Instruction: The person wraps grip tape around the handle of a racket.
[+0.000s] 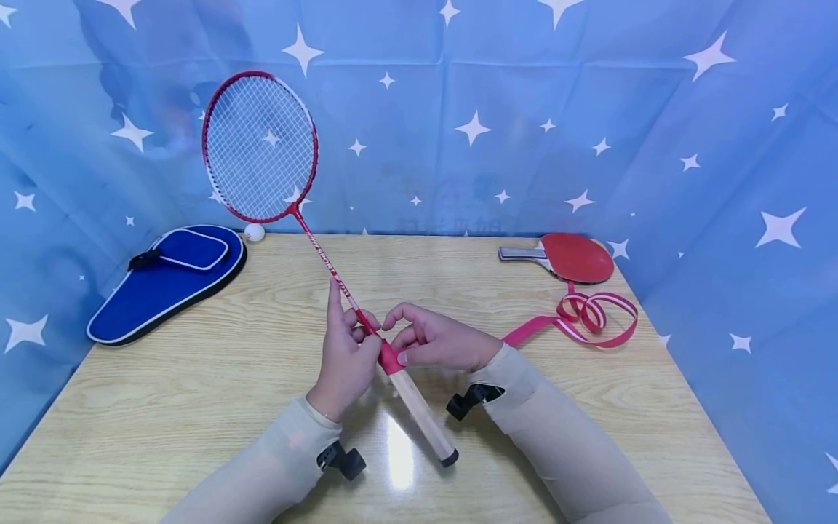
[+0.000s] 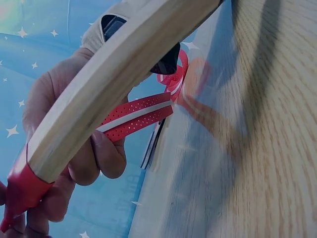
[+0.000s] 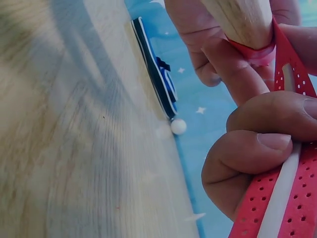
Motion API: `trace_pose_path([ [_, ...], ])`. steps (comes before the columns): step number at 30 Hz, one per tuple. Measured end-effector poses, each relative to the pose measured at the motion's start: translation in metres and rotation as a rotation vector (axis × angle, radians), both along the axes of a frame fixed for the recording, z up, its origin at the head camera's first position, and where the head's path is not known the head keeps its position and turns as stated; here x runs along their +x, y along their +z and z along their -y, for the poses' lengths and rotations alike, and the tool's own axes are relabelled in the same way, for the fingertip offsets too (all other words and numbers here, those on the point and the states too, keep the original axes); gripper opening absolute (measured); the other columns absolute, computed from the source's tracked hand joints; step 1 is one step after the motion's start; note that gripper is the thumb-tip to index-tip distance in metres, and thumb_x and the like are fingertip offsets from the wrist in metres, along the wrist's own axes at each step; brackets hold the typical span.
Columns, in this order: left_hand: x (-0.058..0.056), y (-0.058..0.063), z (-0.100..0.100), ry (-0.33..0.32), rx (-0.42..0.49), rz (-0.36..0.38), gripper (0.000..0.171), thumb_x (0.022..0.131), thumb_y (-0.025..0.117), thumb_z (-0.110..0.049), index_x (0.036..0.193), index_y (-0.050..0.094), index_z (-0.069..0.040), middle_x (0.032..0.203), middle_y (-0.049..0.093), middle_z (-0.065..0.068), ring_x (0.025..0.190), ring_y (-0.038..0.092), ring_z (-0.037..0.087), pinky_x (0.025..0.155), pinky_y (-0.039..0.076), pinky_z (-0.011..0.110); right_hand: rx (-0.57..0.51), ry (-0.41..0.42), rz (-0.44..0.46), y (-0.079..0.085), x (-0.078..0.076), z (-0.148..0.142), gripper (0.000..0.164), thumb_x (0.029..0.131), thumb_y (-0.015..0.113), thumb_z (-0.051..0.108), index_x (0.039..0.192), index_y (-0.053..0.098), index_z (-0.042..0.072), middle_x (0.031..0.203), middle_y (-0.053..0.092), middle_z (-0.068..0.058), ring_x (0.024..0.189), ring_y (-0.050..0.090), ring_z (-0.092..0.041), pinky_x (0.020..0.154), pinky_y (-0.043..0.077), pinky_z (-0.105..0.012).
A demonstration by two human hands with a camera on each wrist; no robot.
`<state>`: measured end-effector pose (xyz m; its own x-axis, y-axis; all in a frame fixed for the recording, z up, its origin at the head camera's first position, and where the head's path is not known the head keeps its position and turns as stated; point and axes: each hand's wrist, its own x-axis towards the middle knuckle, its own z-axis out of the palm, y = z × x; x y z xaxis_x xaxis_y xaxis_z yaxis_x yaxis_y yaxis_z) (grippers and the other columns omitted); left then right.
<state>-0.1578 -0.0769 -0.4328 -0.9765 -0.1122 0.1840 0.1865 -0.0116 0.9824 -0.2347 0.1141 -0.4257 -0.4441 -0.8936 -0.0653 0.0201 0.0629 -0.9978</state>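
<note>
The left grip (image 1: 350, 356) is closed around the badminton racket (image 1: 325, 263) just above its wooden handle (image 1: 422, 411), index finger (image 1: 334, 302) raised, while the right grip (image 1: 445, 338) pinches pink tape (image 1: 533, 326) beside the handle's pink collar (image 1: 390, 358), as I watch on my head view. The racket slants above the bench (image 1: 216, 378), its strung head at upper left and its black-capped end toward the sleeves (image 1: 563, 444). The tape trails right into loose loops by a red table-tennis paddle (image 1: 576, 258); a blue case (image 1: 166, 284) and a white ball (image 1: 254, 232) sit at back left, before a star-printed backdrop (image 1: 419, 87). On my left wrist view, the pale handle crosses diagonally, and the perforated, white-striped tape runs from the right grip toward the loops. On my right wrist view, curled digits clasp that tape, which reaches up to the handle; the left grip shows behind the wood.
</note>
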Motion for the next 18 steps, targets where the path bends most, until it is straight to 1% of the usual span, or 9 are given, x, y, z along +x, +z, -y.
trace_pose_path([
  [2,0.0003,0.0002,0.0002,-0.001,-0.002,-0.005,0.108,0.087,0.050,0.015,0.171,-0.006,-0.025,0.101,0.058,0.022,0.073,0.058,0.021,0.067,0.058,0.022,0.004,-0.004,0.001,-0.0001,0.0003,0.0003,0.049,0.098,0.058,-0.007,0.139,0.031,-0.008,0.113,0.077,-0.014,0.102,0.073,-0.020,0.097,0.057,-0.031],
  [5,0.0000,0.0006,0.0010,0.001,-0.008,-0.010,0.109,0.088,0.051,0.014,0.170,-0.007,-0.027,0.103,0.060,0.022,0.075,0.060,0.024,0.067,0.058,0.023,0.001,-0.029,0.007,-0.0005,0.0003,0.0008,0.053,0.097,0.059,-0.006,0.141,0.028,-0.010,0.111,0.076,-0.013,0.097,0.072,-0.018,0.091,0.058,-0.028],
  [9,-0.0012,-0.0005,0.0025,0.006,-0.041,-0.016,0.111,0.089,0.055,0.011,0.170,-0.009,-0.031,0.102,0.061,0.019,0.074,0.060,0.024,0.065,0.056,0.022,-0.017,-0.052,0.006,-0.0026,-0.0005,0.0017,0.050,0.097,0.058,-0.008,0.139,0.031,-0.008,0.110,0.075,-0.010,0.091,0.069,-0.015,0.081,0.056,-0.023],
  [14,-0.0043,-0.0032,0.0044,0.013,-0.113,0.003,0.117,0.091,0.069,0.002,0.168,-0.010,-0.037,0.097,0.060,0.014,0.061,0.055,0.020,0.058,0.052,0.023,-0.022,-0.081,-0.032,-0.0056,-0.0009,0.0029,0.040,0.097,0.057,-0.011,0.131,0.040,-0.001,0.111,0.075,-0.011,0.090,0.069,-0.014,0.075,0.055,-0.021],
  [16,-0.0049,-0.0029,0.0047,0.004,-0.118,0.015,0.120,0.090,0.071,0.001,0.168,-0.012,-0.038,0.097,0.058,0.014,0.056,0.054,0.019,0.056,0.054,0.024,-0.023,-0.090,-0.041,-0.0061,-0.0010,0.0032,0.038,0.097,0.057,-0.011,0.130,0.041,0.000,0.112,0.075,-0.012,0.091,0.070,-0.013,0.075,0.055,-0.021],
  [18,-0.0052,-0.0018,0.0050,-0.005,-0.119,0.023,0.121,0.090,0.070,0.003,0.167,-0.014,-0.039,0.098,0.057,0.014,0.055,0.054,0.019,0.055,0.056,0.026,-0.027,-0.094,-0.044,-0.0059,-0.0010,0.0034,0.037,0.098,0.058,-0.011,0.129,0.042,0.000,0.113,0.075,-0.014,0.092,0.071,-0.013,0.076,0.056,-0.021],
])
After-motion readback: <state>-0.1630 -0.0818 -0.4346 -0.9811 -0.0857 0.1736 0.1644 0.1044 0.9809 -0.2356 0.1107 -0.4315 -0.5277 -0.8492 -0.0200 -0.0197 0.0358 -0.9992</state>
